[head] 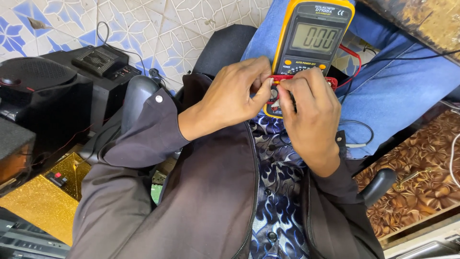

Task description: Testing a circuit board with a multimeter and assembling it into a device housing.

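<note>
Your left hand (237, 93) and right hand (306, 108) meet, fingertips pinched on a small red part (280, 78) at the lower face of the yellow meter (311, 38). The meter rests on your lap against blue jeans (397, 81). Black speakers (43, 96) stand at your left.

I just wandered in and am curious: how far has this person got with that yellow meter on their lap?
Done: the yellow meter is switched on, its screen lit and showing only zeros. In hand: the left hand and right hand pinch a small red part at the dial. Left: no reading yet; the black speaker boxes sit untouched.
</note>
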